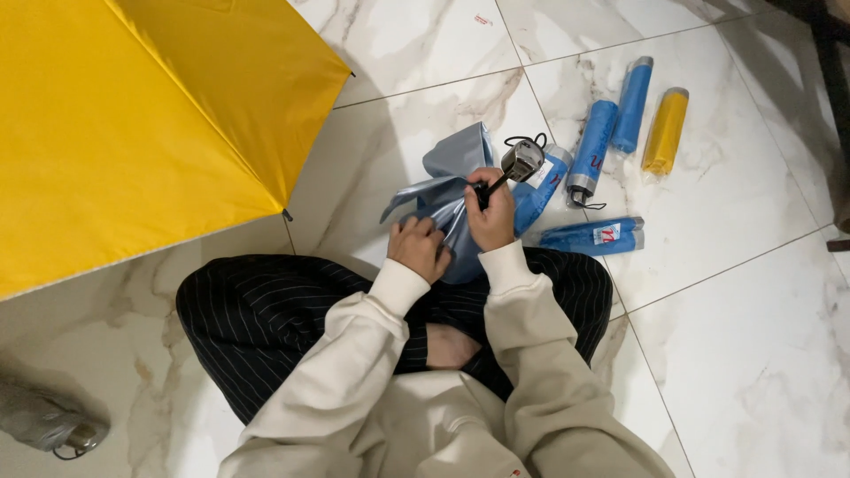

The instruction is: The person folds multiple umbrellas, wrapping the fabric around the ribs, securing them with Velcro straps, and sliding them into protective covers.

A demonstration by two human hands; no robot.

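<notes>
The grey-blue folding umbrella lies over the seated person's lap, its loose canopy gathered under the closed left hand while the right hand grips its black shaft just below the handle. Just beside it on the marble floor lie blue sleeved umbrellas with small white-and-red labels, and a yellow one at the far end.

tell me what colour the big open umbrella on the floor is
Yellow: the open umbrella fills the upper left of the head view.
</notes>
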